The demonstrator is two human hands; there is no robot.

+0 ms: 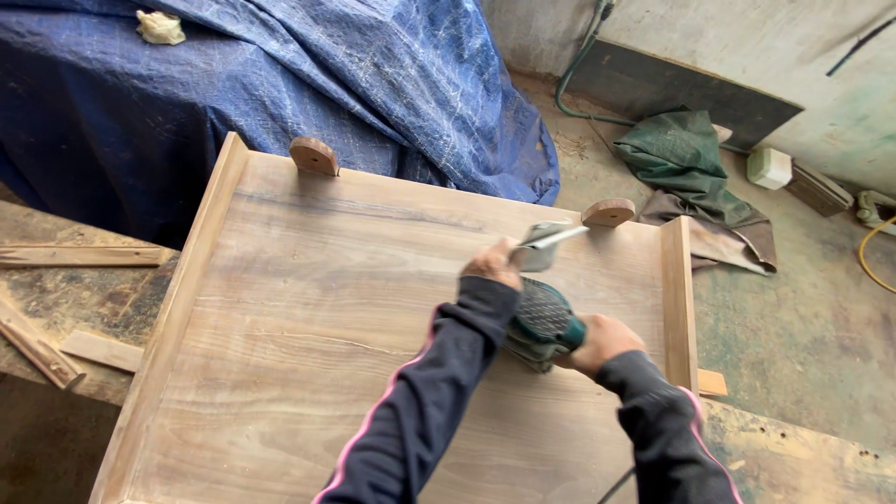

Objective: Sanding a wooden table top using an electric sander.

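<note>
A large wooden panel (pixel 308 327) with raised side rails and two round wooden feet lies flat on a workbench. On its right half rests a green and black electric sander (pixel 541 322). My right hand (pixel 602 343) grips the sander's rear handle. My left hand (pixel 493 264) sits at the sander's front and pinches a grey sheet of sandpaper (pixel 544 245) that curls up off the tool's pad. Both arms wear dark sleeves with a pink stripe.
A blue tarpaulin (pixel 280 84) covers something bulky behind the panel. Loose wood strips (pixel 84 254) lie on the bench at left. On the concrete floor at right are a green cloth (pixel 686 159), a dark board against the wall, a hose and a white box.
</note>
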